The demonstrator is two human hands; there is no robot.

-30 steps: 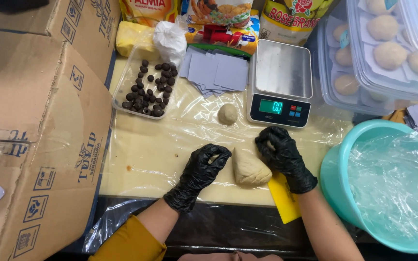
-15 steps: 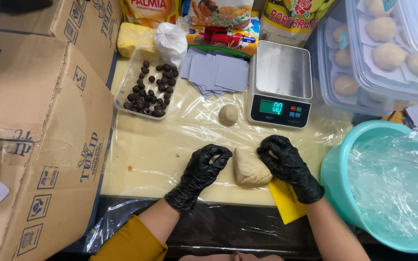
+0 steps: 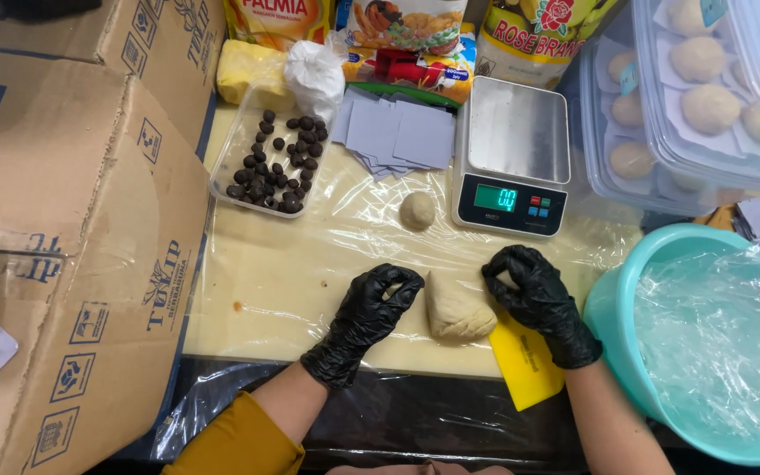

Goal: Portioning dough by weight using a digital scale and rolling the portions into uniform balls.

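A lump of pale dough [image 3: 457,308] lies on the plastic-covered board [image 3: 274,281] between my two black-gloved hands. My left hand [image 3: 371,310] rests just left of the lump with its fingers curled in and nothing visible in them. My right hand [image 3: 534,295] is at the lump's upper right edge, its fingers curled around what looks like a small pinch of dough. A yellow scraper [image 3: 525,365] lies flat under my right wrist. A small dough ball [image 3: 417,211] sits beside the digital scale [image 3: 512,154], whose pan is bare.
A clear tray of dark round balls [image 3: 274,163] and a stack of grey paper squares [image 3: 398,132] sit at the back. Cardboard boxes [image 3: 72,220] fill the left. Clear tubs of dough balls [image 3: 705,97] and a plastic-covered teal bowl [image 3: 705,343] stand right.
My right hand has come off the top of the dough lump and moved slightly right with its fingers pinched. My left hand has stayed beside the lump with its fingers curled.
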